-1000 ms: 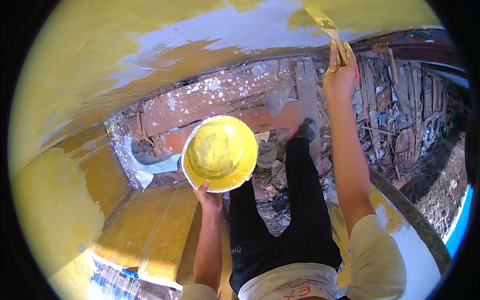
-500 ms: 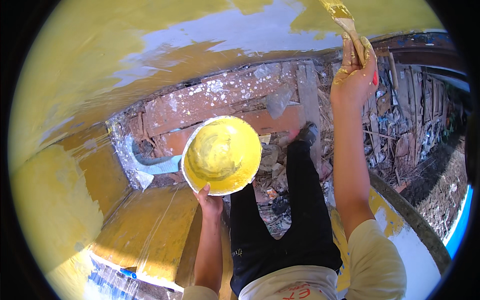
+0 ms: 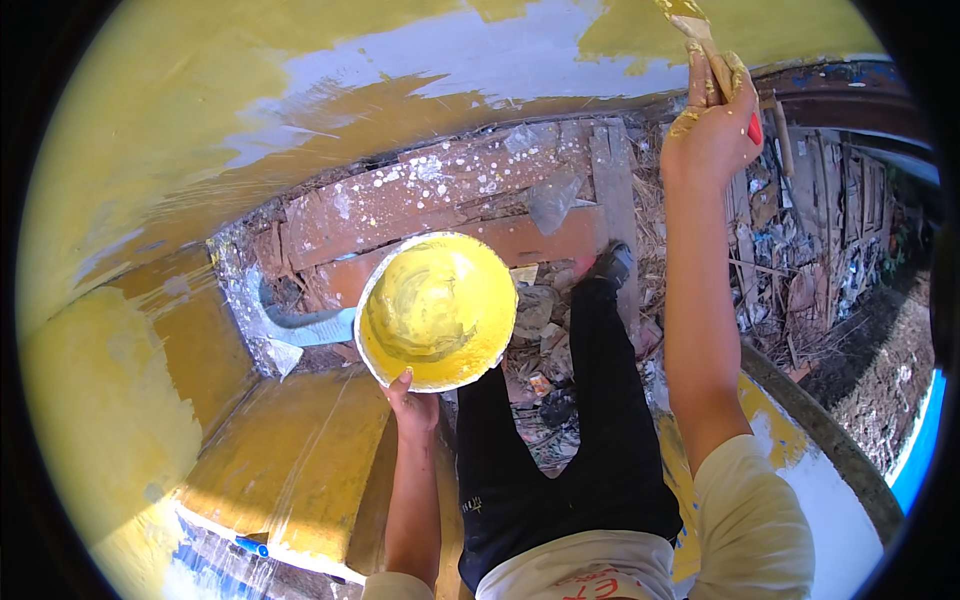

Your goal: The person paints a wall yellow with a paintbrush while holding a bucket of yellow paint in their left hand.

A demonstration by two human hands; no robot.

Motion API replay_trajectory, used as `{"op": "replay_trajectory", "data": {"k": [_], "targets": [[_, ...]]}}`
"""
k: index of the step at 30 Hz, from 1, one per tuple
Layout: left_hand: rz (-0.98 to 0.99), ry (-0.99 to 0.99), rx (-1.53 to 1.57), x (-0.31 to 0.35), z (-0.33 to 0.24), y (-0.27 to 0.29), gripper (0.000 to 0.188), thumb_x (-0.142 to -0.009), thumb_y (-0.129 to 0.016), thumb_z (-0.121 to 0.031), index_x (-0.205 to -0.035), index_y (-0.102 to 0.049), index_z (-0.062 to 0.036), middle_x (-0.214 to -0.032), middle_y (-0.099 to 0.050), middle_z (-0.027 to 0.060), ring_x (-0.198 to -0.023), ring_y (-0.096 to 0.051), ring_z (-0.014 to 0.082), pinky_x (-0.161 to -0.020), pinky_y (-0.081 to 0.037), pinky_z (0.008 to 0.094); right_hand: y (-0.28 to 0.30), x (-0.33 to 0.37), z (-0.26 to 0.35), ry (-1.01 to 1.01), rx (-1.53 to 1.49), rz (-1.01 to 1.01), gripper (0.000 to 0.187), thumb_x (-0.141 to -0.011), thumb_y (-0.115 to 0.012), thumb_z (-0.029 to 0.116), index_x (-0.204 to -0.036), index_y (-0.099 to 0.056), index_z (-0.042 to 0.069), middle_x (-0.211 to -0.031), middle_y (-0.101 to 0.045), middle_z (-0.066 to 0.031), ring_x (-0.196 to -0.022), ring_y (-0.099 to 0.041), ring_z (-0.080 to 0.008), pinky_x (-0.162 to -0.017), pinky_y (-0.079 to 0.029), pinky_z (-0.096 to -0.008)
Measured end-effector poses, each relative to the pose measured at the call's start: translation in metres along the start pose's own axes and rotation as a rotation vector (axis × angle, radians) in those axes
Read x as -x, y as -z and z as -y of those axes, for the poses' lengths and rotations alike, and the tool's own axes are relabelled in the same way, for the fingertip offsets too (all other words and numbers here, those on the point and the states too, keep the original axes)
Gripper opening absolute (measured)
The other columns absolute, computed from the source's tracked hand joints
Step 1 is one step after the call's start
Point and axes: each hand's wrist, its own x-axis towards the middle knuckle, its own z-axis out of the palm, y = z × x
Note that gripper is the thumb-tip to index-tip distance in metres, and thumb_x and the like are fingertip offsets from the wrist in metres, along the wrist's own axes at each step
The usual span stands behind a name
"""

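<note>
My left hand (image 3: 412, 402) grips the near rim of a round white bowl (image 3: 437, 310) whose inside is coated with yellow paint. Its thumb lies over the rim; the other fingers are hidden below. Up at the right, my right hand (image 3: 712, 135), smeared with yellow, holds a paintbrush (image 3: 708, 50) by its pale handle, which has a red end. The bristles reach the picture's upper edge, against the partly yellow wall (image 3: 430, 70). Whether they touch the wall I cannot tell. Bluish-white patches show between the yellow areas.
Paint-spattered boards (image 3: 400, 200) lie along the wall's foot, with litter around my legs. A pale blue pipe (image 3: 310, 328) bends beside the bowl. Left stands a yellow ledge (image 3: 290, 460); a curved concrete edge (image 3: 815, 440) runs at the right. Wooden planks (image 3: 840, 200) lie beyond.
My right hand and the brush have shifted slightly upward, so less of the bristles shows. The bowl in my left hand sits a little further left.
</note>
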Motion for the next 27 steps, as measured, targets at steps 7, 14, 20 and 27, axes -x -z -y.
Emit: {"op": "replay_trajectory", "data": {"k": [7, 14, 20, 27], "targets": [[0.01, 0.006, 0.029, -0.001, 0.0, -0.003, 0.064, -0.073, -0.057, -0.031, -0.13, -0.038, -0.0081, -0.126, -0.047, 0.0083, -0.116, -0.045, 0.0245, -0.097, -0.036, 0.0413, 0.047, 0.016, -0.07, -0.229, 0.144, -0.216, 0.028, -0.086, -0.047, 0.01, -0.1, -0.05, -0.013, -0.097, -0.056, -0.0212, -0.09, -0.06, -0.0295, -0.088, -0.051, -0.0318], [-0.02, 0.035, 0.019, 0.002, -0.004, -0.001, 0.066, -0.072, -0.057, -0.033, -0.129, -0.038, -0.0068, -0.125, -0.047, 0.0083, -0.116, -0.045, 0.0246, -0.097, -0.035, 0.0405, 0.004, -0.001, -0.034, -0.176, -0.01, -0.019, 0.025, -0.088, -0.048, 0.007, -0.101, -0.047, -0.014, -0.105, -0.053, -0.0204, -0.095, -0.058, -0.0283, -0.083, -0.054, -0.0327], [0.022, 0.006, 0.17, -0.003, -0.003, -0.016, 0.061, -0.071, -0.059, -0.018, -0.127, -0.038, -0.0046, -0.121, -0.049, 0.0104, -0.112, -0.049, 0.026, -0.095, -0.04, 0.0408, 0.034, 0.027, -0.03, -0.296, 0.156, -0.187, 0.029, -0.086, -0.049, 0.011, -0.1, -0.048, -0.014, -0.104, -0.052, -0.0218, -0.091, -0.059, -0.0297, -0.087, -0.051, -0.0312], [0.027, -0.015, 0.059, -0.012, -0.003, -0.019, 0.065, -0.072, -0.058, -0.029, -0.13, -0.038, -0.0079, -0.126, -0.047, 0.0083, -0.117, -0.044, 0.025, -0.099, -0.033, 0.0414, -0.003, -0.016, -0.006, -0.188, 0.068, -0.092, 0.028, -0.086, -0.049, 0.01, -0.1, -0.049, -0.014, -0.104, -0.054, -0.0225, -0.091, -0.06, -0.0307, -0.084, -0.053, -0.033]]}}
